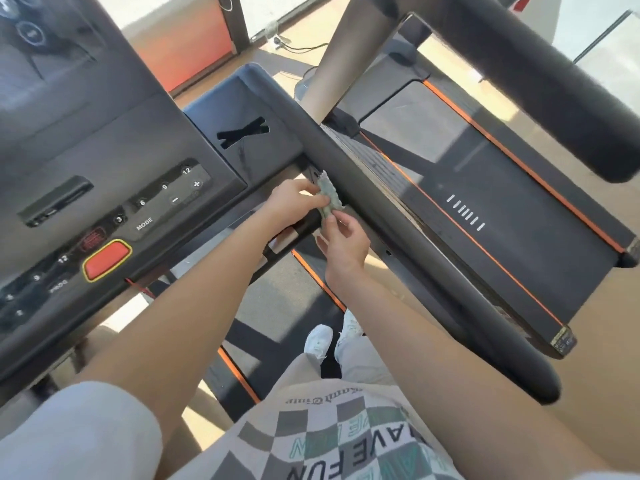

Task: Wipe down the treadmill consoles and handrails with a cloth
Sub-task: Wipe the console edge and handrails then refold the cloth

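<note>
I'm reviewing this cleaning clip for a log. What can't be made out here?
- Cloth: head view, mostly covered by the left hand and right hand that pinch it; its size is unclear.
- Console: head view, top blurred and cut off by the left edge.
- Grip bar below the hands: head view, largely hidden by them.

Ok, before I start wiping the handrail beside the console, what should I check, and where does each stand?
1. Cloth held: ok, left hand and right hand both pinch it.
2. Cloth spread flat: not ok, bunched.
3. Cloth touching handrail: cannot tell, right beside it.
4. Nothing lying on the handrail: ok on the visible length.
5. Hands away from red stop button: ok.
6. Belt stopped: cannot tell.
</note>
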### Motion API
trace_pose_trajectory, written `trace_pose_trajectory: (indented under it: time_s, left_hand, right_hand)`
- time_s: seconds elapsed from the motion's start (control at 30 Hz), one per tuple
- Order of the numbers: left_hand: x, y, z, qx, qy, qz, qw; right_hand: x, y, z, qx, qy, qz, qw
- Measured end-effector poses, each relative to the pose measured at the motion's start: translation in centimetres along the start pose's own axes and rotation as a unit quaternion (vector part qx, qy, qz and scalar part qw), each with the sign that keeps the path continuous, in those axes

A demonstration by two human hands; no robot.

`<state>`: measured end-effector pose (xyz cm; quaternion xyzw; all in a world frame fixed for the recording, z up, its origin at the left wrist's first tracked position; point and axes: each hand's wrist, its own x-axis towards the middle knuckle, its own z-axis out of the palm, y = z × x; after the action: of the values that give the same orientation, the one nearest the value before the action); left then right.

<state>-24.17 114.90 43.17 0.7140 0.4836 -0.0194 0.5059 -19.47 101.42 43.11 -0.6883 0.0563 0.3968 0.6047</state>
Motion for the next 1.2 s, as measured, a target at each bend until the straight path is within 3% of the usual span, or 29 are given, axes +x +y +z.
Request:
trace_pose_trajectory:
  time_s: [0.3,0.43,0.53,0.77,0.97,1.2]
  left_hand:
    - [-3.3,-1.0,-1.1,0.103,0.049,-0.055,0.992]
    - [-5.2,-1.8,-2.2,0.167,0.055,-0.065,0.982]
    - [-5.4,-1.9,-2.2,0.143,0.047,-0.031,0.988]
    - [-4.7,-1.9,-1.9,0.093,0.016,0.023,0.995]
    - [-7.2,-7.2,-4.3,0.058,-0.031,-0.023,0.998]
    - [-12.1,-12.2,-6.8,0.024,-0.045,-0.018,0.999]
  right_hand:
    - [0.6,-0.8,-0.3,-0.056,-0.041,0.067,0.995]
    - [0.0,0.2,0.3,-0.057,-0.076,0.139,0.986]
    - [-0.1,0.6,0.7,-0.025,-0.073,0.157,0.985]
    - [-0.1,2.3,0.8,-0.036,-0.028,0.094,0.995]
    - [-3.1,4.9,2.1,-0.024,-0.102,0.091,0.990]
    - [-7.5,8.6,4.0,-0.053,-0.147,0.113,0.981]
